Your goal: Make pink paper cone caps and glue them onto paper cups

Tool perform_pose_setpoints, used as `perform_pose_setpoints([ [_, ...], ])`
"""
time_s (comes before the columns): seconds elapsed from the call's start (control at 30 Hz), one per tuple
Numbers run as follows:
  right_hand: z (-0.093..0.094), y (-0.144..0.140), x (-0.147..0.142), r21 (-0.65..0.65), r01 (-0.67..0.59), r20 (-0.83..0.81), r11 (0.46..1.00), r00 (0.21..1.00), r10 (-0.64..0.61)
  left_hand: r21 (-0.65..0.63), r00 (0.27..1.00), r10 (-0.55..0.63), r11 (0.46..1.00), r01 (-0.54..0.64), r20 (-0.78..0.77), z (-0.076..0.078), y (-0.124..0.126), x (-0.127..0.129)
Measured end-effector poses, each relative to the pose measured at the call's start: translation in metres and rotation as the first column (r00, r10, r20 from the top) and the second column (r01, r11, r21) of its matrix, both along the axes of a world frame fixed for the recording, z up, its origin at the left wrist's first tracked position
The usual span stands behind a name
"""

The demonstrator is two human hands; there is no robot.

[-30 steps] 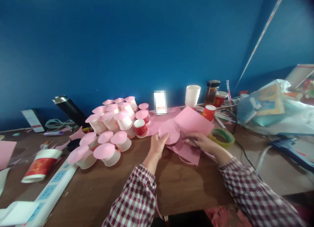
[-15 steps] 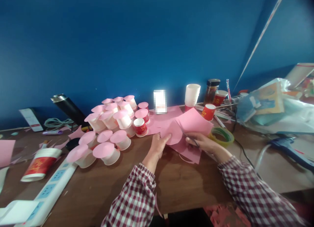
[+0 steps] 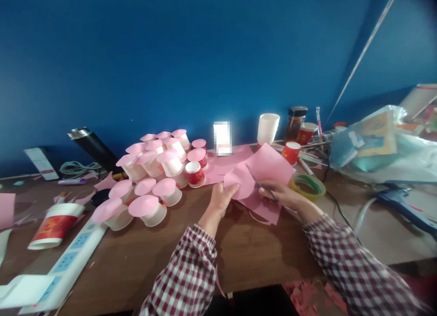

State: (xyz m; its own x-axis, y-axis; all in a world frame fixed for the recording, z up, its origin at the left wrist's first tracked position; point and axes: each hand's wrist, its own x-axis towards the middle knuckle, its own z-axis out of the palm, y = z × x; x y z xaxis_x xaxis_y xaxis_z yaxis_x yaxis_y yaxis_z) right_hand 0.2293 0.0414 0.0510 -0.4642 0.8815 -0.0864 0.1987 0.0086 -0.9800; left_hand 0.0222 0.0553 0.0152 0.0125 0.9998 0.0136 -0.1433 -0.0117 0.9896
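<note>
Between thumb and fingers, my left hand (image 3: pixel 221 198) pinches a sheet of pink paper (image 3: pixel 239 179) whose near part has a rounded edge. My right hand (image 3: pixel 276 195) is closed around a pair of scissors (image 3: pixel 267 188). Their blades point up and left, along the curved edge of that paper. A flap of the paper stands raised to the right of the blades. More pink paper (image 3: pixel 230 157) lies flat on the table behind. Left of my hands stand several paper cups (image 3: pixel 170 163) topped with pink paper discs (image 3: pixel 143 206).
A red cup (image 3: pixel 291 153), stacked white cups (image 3: pixel 268 128) and a roll of tape (image 3: pixel 307 187) are on the right, near a blue glue gun (image 3: pixel 406 209) and plastic bag (image 3: pixel 372 145). A power strip (image 3: pixel 68 266), lying cup (image 3: pixel 56 225) and black flask (image 3: pixel 94 147) are left.
The paper has turned slightly and shifted left under the scissors, and its raised flap has moved with it. My hands keep their hold. The view has tilted a little.
</note>
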Motion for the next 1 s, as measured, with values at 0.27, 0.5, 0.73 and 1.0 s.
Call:
perform_pose_setpoints([
  [0.27,-0.0027,0.0002,-0.0003,-0.046,0.049,0.036,0.998,0.998,-0.047,0.002,0.998,0.054,0.999,-0.054,0.015,0.0000,0.0016,-0.0010],
  [0.5,-0.0036,0.0004,-0.0017,-0.032,0.042,0.025,0.999,0.999,-0.041,0.044,0.996,0.079,0.996,-0.077,-0.043,0.0056,-0.0004,-0.0008],
  [0.73,0.0007,0.0017,0.0000,0.077,-0.011,0.098,0.997,0.995,0.003,0.123,0.998,0.040,0.992,-0.034,-0.051,0.0086,-0.0025,0.0013],
  [1.0,-0.0008,0.0045,0.0036,0.158,-0.013,0.188,0.987,0.982,-0.017,0.114,0.998,0.016,0.993,-0.009,-0.064,0.0086,-0.0026,-0.0004],
])
